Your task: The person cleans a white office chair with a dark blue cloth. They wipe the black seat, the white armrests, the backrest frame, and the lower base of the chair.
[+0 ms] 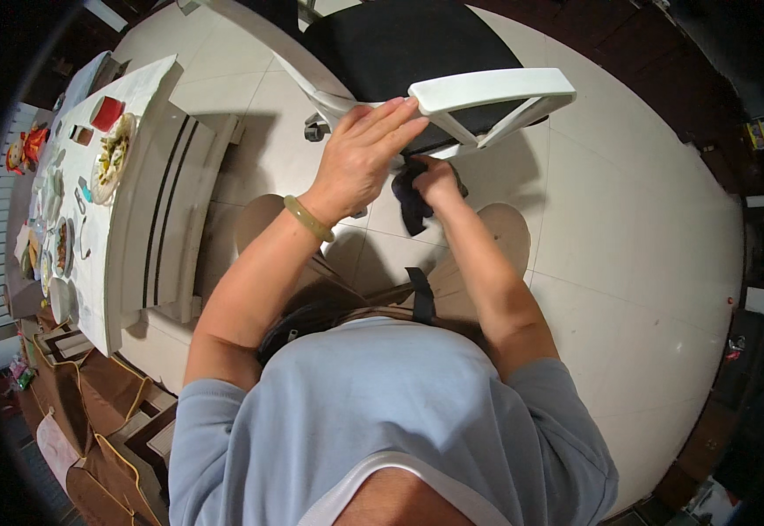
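Observation:
An office chair with a black seat and a white frame stands before me. My left hand, with a jade-like bangle on its wrist, reaches to the chair's near side. Its fingers are stretched out and their tips meet the end of the white armrest; the thumb and palm are hidden. Lower down, just below the seat's edge, my right hand grips a dark cloth that hangs in folds. The cloth partly hides the chair's lower frame.
To the left stands a white table with dishes, a red box and a plate of food. A caster shows under the chair. Brown covered seating lies lower left. Pale floor tiles spread rightward to dark furniture.

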Demonstrator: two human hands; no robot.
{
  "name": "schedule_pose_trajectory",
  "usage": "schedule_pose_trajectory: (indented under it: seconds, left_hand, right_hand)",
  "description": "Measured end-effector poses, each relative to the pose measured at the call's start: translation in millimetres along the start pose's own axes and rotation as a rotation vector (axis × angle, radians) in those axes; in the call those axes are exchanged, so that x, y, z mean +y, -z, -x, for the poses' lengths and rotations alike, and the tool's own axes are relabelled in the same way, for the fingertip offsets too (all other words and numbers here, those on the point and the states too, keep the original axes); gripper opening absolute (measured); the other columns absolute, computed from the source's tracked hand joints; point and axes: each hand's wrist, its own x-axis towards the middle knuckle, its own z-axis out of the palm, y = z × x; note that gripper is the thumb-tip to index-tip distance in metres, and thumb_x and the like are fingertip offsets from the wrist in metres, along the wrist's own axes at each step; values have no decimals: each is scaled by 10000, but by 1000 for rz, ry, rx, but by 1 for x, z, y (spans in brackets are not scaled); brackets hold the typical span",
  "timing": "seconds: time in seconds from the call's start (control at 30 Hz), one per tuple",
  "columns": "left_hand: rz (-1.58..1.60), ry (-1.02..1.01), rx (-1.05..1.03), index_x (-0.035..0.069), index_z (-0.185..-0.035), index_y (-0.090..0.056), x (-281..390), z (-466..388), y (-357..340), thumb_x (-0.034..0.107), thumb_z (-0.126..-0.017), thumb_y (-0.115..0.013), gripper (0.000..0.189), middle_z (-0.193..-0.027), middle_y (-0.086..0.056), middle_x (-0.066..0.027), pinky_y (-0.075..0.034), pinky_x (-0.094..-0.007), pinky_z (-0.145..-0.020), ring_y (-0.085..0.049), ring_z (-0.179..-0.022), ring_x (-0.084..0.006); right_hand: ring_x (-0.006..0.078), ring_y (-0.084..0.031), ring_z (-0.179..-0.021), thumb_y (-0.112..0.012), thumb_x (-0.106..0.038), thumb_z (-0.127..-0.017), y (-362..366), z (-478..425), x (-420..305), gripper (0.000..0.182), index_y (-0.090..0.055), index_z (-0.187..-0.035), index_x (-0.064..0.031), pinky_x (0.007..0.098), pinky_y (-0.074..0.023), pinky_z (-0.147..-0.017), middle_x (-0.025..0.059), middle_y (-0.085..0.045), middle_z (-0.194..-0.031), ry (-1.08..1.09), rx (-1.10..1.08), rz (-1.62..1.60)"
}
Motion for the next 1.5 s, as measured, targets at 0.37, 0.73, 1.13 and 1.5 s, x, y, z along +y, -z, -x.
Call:
schedule_pose_trajectory:
  seconds: [0.37, 0.73, 1.13, 1.5]
  left_hand:
    - [7, 38, -35, 133, -1295, -613, -7, 9, 15, -47, -832, -563, 500, -1391, -566, -84, -386, -419, -1023, -533, -1284, -265]
    - [-27, 4, -79, 160, -1321, -584, -11, 7, 29, -61, -862, -539, 512, -1413, -548, -54, -394, -441, -1044, -504, -1318, -243]
    - [-12, 40, -70, 164, -1296, -608, -12, 10, 28, -51, -865, -544, 485, -1430, -532, -54, -364, -443, -1073, -483, -1334, -249]
    - [-24, 62, -47, 154, -1297, -609, -7, 14, 26, -55, -869, -550, 480, -1436, -526, -71, -337, -433, -1088, -480, -1333, -260]
  right_hand:
    - [318, -512, -1166, -642, -57, -769, -22, 33, -37, 622, -491, -1372, -52, 398, -503, -942, 139, -572, -1233, 239, -3, 740]
    - [293, -572, -1073, -572, -142, -864, -26, 25, -6, 536, -495, -1380, -20, 390, -551, -670, 131, -621, -1115, 376, 54, 1056]
    - [384, -565, -1088, -601, -47, -750, 1, 43, -6, 465, -589, -1214, -37, 458, -463, -937, 168, -610, -1119, 183, 245, 409]
    - [303, -539, -1189, -617, -109, -788, -28, 19, -28, 673, -417, -1426, -29, 395, -507, -948, 170, -526, -1326, 86, -118, 803]
